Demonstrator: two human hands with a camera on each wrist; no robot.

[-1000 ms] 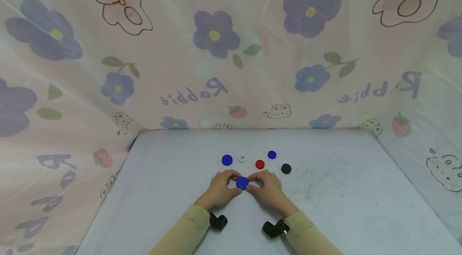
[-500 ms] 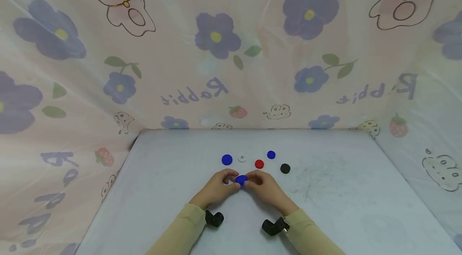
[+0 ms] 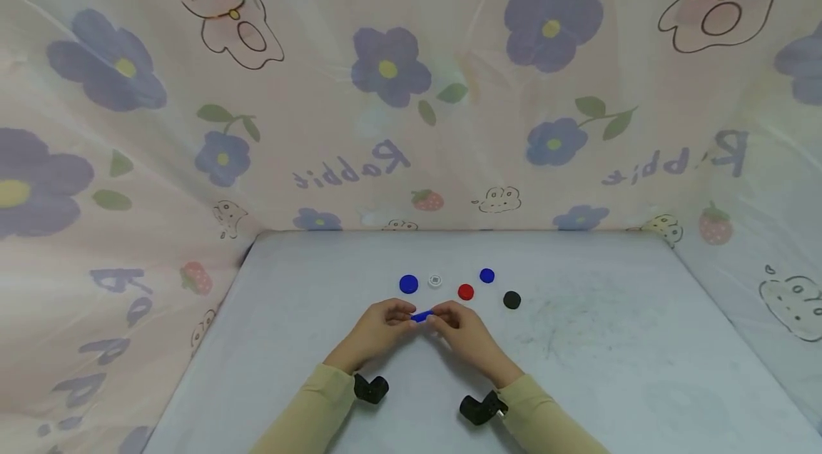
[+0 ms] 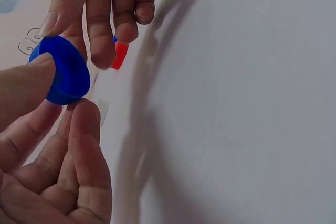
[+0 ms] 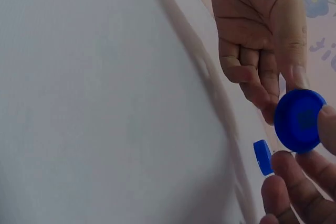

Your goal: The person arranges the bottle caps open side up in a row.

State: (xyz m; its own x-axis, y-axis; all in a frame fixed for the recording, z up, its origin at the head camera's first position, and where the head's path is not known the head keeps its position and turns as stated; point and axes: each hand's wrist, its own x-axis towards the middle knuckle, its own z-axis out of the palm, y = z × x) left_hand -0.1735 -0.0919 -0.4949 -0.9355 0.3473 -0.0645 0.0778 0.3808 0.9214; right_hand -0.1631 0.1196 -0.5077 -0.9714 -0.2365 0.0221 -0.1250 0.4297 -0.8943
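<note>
Looking down from the head view, both hands meet over the middle of the desk [image 3: 610, 340]. The left hand [image 3: 375, 333] and the right hand [image 3: 465, 333] pinch one blue cap [image 3: 422, 316] between their fingertips, lifted a little off the desk. It is seen almost edge on, so it may be tipped up to look at or turn it. Behind the hands lie more caps in a loose row: a big blue cap [image 3: 408, 284], a white cap [image 3: 434, 280], a red cap [image 3: 465, 291], a small blue cap [image 3: 486, 275] and a black cap [image 3: 511, 300].

In the left wrist view, the left thumb and a finger curl onto the cap's rim, and the right fingers touch it from above.

In the right wrist view, the cap's round face shows, held at its edges by both hands. The desk lies well below it.
</note>
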